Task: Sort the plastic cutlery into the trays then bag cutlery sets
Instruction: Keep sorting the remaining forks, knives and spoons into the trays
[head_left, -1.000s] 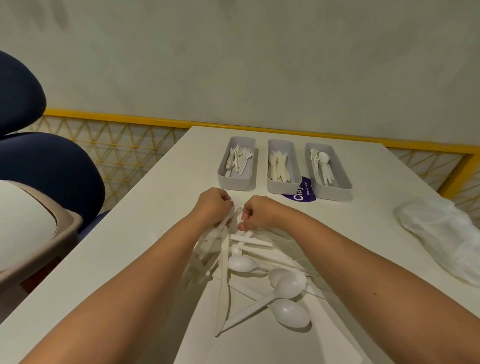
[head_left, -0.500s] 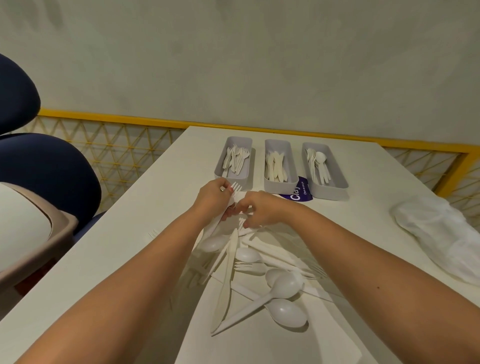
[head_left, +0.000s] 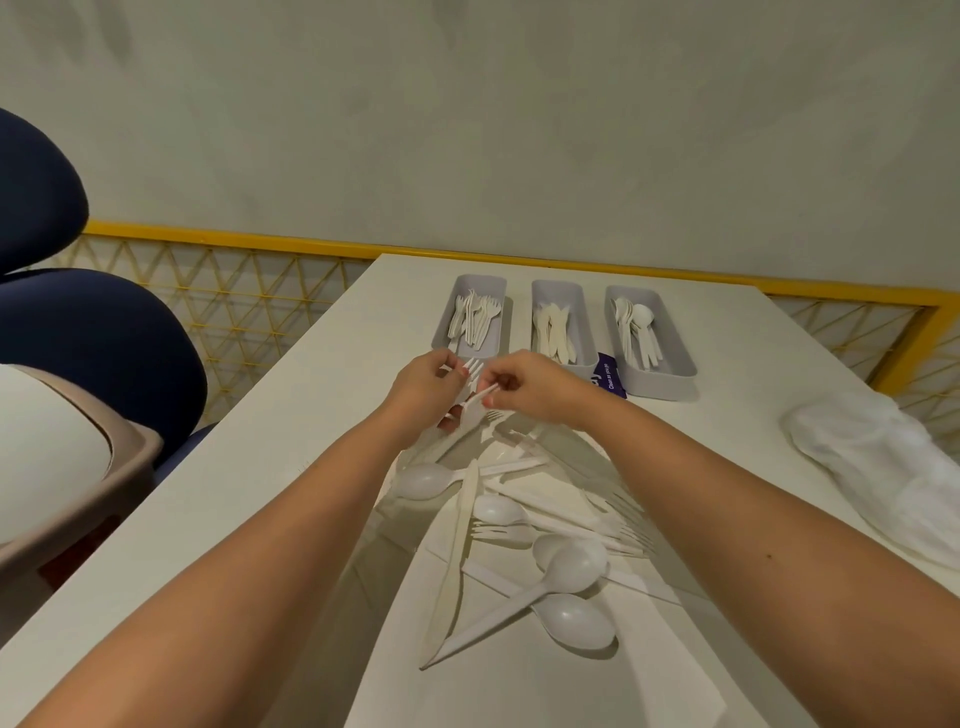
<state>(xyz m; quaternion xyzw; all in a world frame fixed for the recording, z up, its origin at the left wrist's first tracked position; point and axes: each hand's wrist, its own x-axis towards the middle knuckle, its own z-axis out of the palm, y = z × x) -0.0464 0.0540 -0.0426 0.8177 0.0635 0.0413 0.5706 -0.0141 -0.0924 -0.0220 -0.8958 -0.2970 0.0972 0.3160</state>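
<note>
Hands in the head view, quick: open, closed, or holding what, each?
Left hand: grips a white plastic fork, tines poking out.
Right hand: pinches a thin white cutlery piece; which kind cannot be told.

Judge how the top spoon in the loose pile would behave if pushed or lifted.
Probably very light: the spoon looks like thin white plastic. Likely stiff, since its long handle shows no bend. Its rounded bowl lies against other spoons, so a push may slide or rock it.
</note>
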